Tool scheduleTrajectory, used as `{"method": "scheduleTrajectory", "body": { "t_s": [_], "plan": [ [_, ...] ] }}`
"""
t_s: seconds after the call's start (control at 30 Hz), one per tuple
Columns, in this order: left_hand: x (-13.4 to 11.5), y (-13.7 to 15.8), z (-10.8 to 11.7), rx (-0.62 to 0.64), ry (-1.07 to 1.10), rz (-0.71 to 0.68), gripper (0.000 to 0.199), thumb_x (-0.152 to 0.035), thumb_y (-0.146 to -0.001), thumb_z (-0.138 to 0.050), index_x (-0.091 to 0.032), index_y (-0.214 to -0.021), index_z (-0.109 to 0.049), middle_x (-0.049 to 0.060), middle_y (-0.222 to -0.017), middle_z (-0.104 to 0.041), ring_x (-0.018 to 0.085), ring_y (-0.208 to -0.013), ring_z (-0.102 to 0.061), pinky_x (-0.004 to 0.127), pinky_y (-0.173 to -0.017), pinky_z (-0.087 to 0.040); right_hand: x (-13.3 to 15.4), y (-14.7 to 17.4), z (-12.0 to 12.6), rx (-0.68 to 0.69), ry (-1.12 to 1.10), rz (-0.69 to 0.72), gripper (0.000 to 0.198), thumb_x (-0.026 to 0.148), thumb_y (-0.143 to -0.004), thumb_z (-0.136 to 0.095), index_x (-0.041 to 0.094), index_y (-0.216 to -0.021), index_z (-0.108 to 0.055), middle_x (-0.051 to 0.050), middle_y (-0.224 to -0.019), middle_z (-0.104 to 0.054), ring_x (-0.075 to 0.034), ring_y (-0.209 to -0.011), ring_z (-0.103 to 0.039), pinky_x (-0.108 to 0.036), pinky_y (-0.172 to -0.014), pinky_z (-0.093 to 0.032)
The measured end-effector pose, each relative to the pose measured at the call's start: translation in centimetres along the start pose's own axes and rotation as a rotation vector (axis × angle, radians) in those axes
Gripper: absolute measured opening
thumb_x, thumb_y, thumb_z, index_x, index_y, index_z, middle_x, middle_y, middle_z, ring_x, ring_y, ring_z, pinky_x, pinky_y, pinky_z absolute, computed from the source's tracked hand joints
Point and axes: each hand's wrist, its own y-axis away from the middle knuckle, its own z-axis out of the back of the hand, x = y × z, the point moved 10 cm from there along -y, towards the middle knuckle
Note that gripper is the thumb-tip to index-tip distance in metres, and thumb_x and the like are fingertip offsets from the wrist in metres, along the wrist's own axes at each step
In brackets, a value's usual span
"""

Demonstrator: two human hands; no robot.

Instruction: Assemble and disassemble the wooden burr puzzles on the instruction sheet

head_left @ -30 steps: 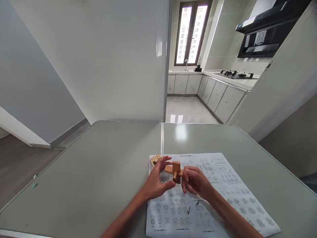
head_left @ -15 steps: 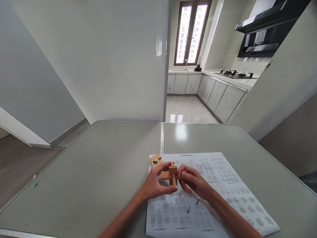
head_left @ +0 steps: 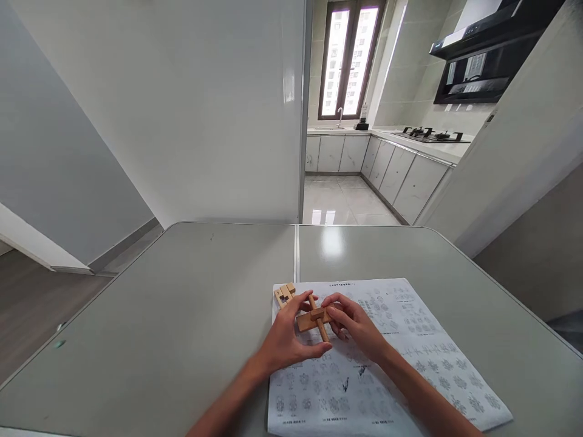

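Several interlocked wooden puzzle pieces [head_left: 308,321] form a cross a little above the printed sheet [head_left: 387,388]. My left hand [head_left: 286,340] grips a thin bar of this cross end to end, thumb at its near end and fingertips at the far end. From the right, my right hand [head_left: 357,325] pinches the right end of the crosswise piece, its fingers partly hiding that end. Loose notched wooden pieces [head_left: 283,294] lie on the sheet's far left corner, just beyond my left fingers.
The sheet with rows of small diagrams lies on a grey-green table [head_left: 182,328] with a metal seam. A small green bit [head_left: 59,343] is near the left edge. Beyond the table are a white panel [head_left: 218,121] and a kitchen with a stove [head_left: 428,135].
The wooden cross has been turned and tilted between my hands, so its thin bar now slants and its block shows a flatter side. Both hands keep hold of it.
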Motion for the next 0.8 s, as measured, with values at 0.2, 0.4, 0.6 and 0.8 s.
{"method": "scheduleTrajectory", "body": {
  "t_s": [0.2, 0.4, 0.6, 0.8],
  "plan": [
    [0.8, 0.0, -0.3, -0.008, -0.057, 0.038, 0.093, -0.045, -0.066, -0.091, -0.027, -0.146, -0.046, 0.011, -0.14, -0.059, 0.031, -0.126, -0.059, 0.051, -0.111, -0.048, -0.4, -0.3, -0.1, 0.021, 0.098, -0.016, 0.04, 0.06, -0.095, -0.06, 0.02, -0.101, -0.061, 0.008, -0.057, -0.049, -0.01, -0.05, -0.041, -0.024, -0.048, -0.035],
    [0.7, -0.2, -0.4, -0.011, -0.071, 0.021, 0.088, -0.049, -0.068, -0.09, -0.026, -0.142, -0.049, 0.012, -0.139, -0.061, 0.031, -0.124, -0.061, 0.05, -0.108, -0.05, -0.6, -0.5, 0.1, 0.069, 0.143, -0.052, 0.045, 0.064, -0.094, -0.059, 0.019, -0.101, -0.06, 0.008, -0.057, -0.05, -0.01, -0.048, -0.044, -0.023, -0.046, -0.036],
    [0.3, -0.3, -0.6, 0.0, -0.099, 0.018, 0.083, -0.047, -0.067, -0.09, -0.025, -0.138, -0.053, 0.012, -0.133, -0.064, 0.032, -0.12, -0.063, 0.05, -0.105, -0.052, -1.4, -0.5, 0.3, 0.148, 0.155, -0.102, 0.043, 0.063, -0.096, -0.059, 0.02, -0.102, -0.058, 0.006, -0.061, -0.057, -0.01, -0.047, -0.047, -0.022, -0.045, -0.037],
    [0.3, -0.4, -0.7, 0.0, -0.108, 0.023, 0.084, -0.048, -0.067, -0.09, -0.025, -0.139, -0.053, 0.012, -0.136, -0.064, 0.033, -0.123, -0.062, 0.049, -0.106, -0.051, -1.2, -0.4, 0.3, 0.158, 0.171, -0.093, 0.043, 0.062, -0.098, -0.056, 0.02, -0.104, -0.058, 0.005, -0.063, -0.058, -0.009, -0.047, -0.048, -0.022, -0.045, -0.038]
  ]
}}
